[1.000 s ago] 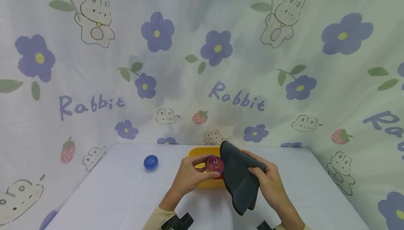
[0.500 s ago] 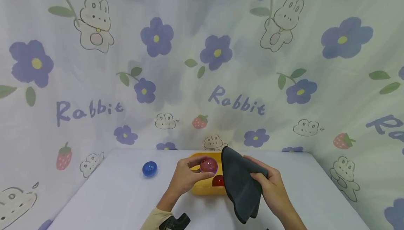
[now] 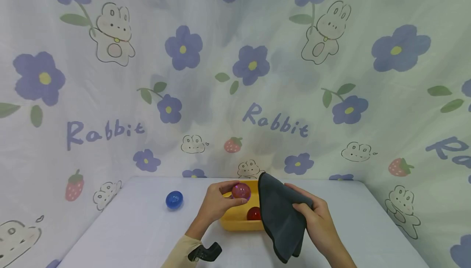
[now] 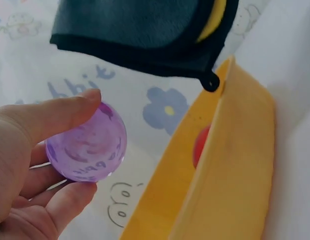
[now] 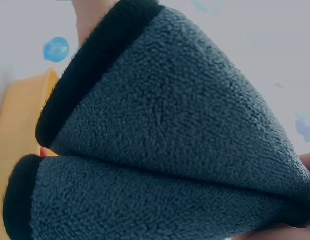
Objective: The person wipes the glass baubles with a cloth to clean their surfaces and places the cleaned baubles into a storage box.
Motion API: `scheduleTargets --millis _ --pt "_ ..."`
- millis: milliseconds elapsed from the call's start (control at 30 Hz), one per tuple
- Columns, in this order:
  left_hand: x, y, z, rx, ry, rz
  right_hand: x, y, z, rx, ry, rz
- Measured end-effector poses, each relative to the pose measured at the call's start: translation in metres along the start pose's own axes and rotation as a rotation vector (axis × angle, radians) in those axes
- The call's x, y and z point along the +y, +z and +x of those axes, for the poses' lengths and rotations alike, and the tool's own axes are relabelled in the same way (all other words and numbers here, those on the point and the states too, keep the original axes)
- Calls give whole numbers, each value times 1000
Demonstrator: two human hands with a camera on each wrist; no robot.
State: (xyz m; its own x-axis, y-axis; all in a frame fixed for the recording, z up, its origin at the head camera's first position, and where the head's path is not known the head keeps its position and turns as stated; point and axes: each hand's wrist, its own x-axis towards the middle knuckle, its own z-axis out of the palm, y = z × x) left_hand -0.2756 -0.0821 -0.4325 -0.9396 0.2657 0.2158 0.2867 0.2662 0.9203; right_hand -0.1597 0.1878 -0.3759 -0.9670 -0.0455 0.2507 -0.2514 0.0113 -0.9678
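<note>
Between thumb and fingers, my left hand (image 3: 218, 203) pinches a clear purple ball (image 4: 87, 142) above the left part of a yellow bin (image 3: 243, 225). My right hand (image 3: 319, 219) grips a dark grey cloth (image 3: 281, 215) with a black edge, which hangs folded in front of the bin's right side. A red ball (image 3: 254, 213) lies inside the bin, partly behind the cloth. In the right wrist view the cloth (image 5: 175, 115) fills most of the picture and hides much of the bin (image 5: 20, 115).
A blue ball (image 3: 174, 199) rests on the white table (image 3: 121, 235), left of the bin. Behind the table hangs a pale curtain (image 3: 209, 96) printed with rabbits and flowers. A black wrist camera (image 3: 206, 252) sits on the left sleeve.
My left hand has drawn the purple ball a little to the left, away from the cloth. More of the red ball in the bin shows now. The view has tilted up slightly.
</note>
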Motion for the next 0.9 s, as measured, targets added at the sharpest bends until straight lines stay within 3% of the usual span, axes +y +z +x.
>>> scheduleTargets --millis 567,900 --pt "-28 8 17 -38 -26 59 -2 -7 -3 16 -14 68" --pt "-34 13 28 -79 -70 137 -2 -5 -2 7 -25 120"
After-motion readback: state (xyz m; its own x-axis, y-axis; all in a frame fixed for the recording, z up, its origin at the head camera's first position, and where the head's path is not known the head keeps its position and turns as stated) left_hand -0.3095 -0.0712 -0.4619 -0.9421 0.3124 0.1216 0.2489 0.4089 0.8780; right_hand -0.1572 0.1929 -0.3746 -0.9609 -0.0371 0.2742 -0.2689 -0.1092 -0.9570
